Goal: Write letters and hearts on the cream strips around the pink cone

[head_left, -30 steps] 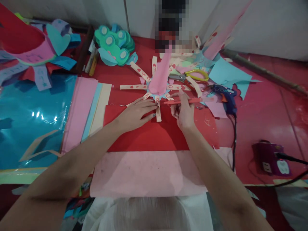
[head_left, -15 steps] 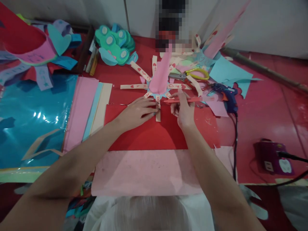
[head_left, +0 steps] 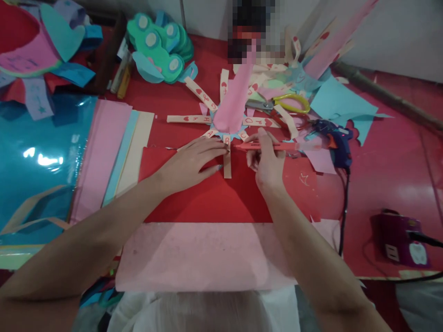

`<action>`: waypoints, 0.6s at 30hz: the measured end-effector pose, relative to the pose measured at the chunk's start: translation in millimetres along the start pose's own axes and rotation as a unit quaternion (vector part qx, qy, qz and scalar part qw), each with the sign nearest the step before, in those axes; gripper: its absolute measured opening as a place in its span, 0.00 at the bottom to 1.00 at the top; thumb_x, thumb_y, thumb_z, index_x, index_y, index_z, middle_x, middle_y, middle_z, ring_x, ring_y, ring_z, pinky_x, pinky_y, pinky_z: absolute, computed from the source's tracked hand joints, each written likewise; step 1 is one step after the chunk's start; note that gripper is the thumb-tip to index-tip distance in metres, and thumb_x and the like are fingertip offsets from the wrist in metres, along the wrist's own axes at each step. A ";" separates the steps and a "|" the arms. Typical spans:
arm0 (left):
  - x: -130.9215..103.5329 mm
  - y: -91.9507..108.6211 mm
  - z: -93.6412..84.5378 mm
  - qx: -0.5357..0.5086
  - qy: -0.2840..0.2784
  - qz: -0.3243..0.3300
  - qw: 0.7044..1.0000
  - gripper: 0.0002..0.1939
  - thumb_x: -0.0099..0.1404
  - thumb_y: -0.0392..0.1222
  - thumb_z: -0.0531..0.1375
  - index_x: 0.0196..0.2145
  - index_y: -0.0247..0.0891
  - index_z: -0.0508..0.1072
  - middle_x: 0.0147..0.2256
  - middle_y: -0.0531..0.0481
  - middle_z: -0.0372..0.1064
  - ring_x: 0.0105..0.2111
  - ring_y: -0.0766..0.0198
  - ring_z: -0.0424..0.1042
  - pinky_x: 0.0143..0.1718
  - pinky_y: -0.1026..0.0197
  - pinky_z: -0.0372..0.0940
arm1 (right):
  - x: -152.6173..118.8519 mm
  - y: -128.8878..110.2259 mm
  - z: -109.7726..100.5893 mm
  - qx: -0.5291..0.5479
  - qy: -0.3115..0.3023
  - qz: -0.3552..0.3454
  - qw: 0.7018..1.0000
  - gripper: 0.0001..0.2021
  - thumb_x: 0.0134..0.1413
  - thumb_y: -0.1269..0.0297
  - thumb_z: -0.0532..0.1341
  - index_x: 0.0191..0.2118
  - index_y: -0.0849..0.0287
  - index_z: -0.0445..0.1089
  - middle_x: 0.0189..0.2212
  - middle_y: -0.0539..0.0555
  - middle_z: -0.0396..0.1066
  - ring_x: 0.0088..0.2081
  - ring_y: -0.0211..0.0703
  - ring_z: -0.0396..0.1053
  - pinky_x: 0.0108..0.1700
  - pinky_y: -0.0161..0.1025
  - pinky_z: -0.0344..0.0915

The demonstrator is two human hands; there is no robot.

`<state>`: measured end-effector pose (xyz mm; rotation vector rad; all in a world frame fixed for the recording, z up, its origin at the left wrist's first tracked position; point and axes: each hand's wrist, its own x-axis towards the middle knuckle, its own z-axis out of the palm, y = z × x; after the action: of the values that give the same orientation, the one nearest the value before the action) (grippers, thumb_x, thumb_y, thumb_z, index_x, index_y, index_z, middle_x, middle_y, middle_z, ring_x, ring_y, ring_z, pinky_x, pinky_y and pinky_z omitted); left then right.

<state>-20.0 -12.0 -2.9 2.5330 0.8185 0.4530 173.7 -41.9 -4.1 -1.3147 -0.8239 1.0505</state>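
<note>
My left hand (head_left: 188, 161) lies flat with fingers stretched out, its fingertips on a cream paper strip (head_left: 227, 169) marked with a red B. A red pen (head_left: 290, 146) is gripped in my right hand (head_left: 270, 161), its tip just right of that strip and pointing left. The strip belongs to a paper craft with a pink paper cone (head_left: 237, 103) in the middle and several strips spread around a blue base. Red letters and hearts mark many of the strips. Beneath both hands is a red sheet (head_left: 207, 203).
Yellow-handled scissors (head_left: 290, 102) and a blue glue gun (head_left: 341, 145) lie right among paper scraps. A purple power socket box (head_left: 403, 240) is at far right. Green foam shapes (head_left: 155, 48) stand at back left; coloured sheets (head_left: 104, 147) lie left.
The view has shifted slightly. My left hand still rests on the strip, and the pen in my right hand has moved slightly away from the strip's letter.
</note>
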 end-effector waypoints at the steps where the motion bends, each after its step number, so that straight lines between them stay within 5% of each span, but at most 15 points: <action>1: 0.0 -0.3 0.2 -0.004 0.003 0.002 1.000 0.18 0.71 0.44 0.51 0.52 0.36 0.72 0.57 0.43 0.68 0.60 0.55 0.63 0.66 0.46 0.53 | -0.2 -0.6 0.5 -0.003 0.002 0.002 1.000 0.18 0.56 0.49 0.58 0.23 0.56 0.67 0.08 0.41 0.56 0.09 0.27 0.49 0.13 0.30 0.39; 9: 1.8 0.2 -0.4 -0.042 0.021 -0.016 0.999 0.16 0.70 0.42 0.50 0.40 0.41 0.78 0.53 0.47 0.72 0.57 0.56 0.67 0.63 0.47 0.59 | -1.8 -3.7 3.2 -0.019 -0.004 0.000 1.000 0.18 0.57 0.50 0.58 0.22 0.56 0.64 0.13 0.42 0.59 0.10 0.25 0.50 0.13 0.31 0.41; 18: 0.7 -0.3 -1.3 -0.042 0.030 0.014 0.999 0.16 0.70 0.42 0.50 0.40 0.40 0.78 0.53 0.46 0.71 0.58 0.56 0.66 0.64 0.47 0.57 | -1.4 -1.2 1.2 -0.008 0.000 -0.001 1.000 0.18 0.56 0.49 0.58 0.22 0.56 0.66 0.11 0.42 0.58 0.10 0.26 0.51 0.13 0.30 0.41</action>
<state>-20.2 -10.9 -1.8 2.4662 0.7709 0.5624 172.2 -42.7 -2.6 -1.3264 -0.8347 1.0446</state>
